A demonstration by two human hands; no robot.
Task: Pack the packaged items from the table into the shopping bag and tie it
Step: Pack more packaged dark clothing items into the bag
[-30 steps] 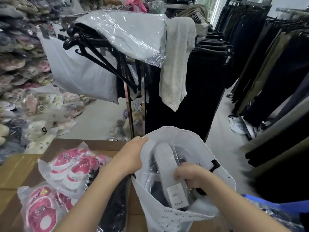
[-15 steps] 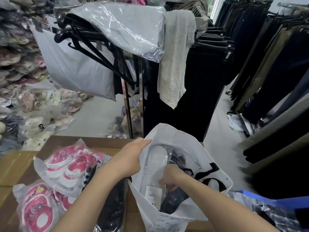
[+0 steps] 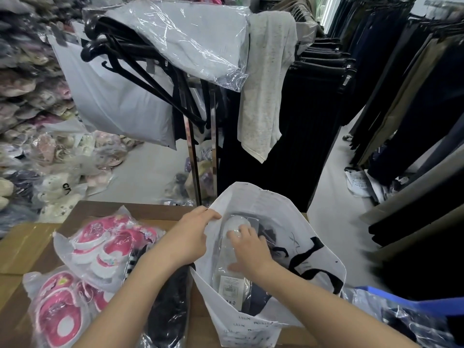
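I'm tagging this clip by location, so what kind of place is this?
Most likely a clothing and footwear shop or its stockroom: racks of dark trousers on hangers, heaps of bagged slippers at the left, and packaged pink slippers on the table.

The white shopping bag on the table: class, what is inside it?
Inside the white shopping bag lies a clear-wrapped grey-soled item with a label, pressed down by the right hand. Dark packaged goods sit beside it. Whatever lies deeper is covered.
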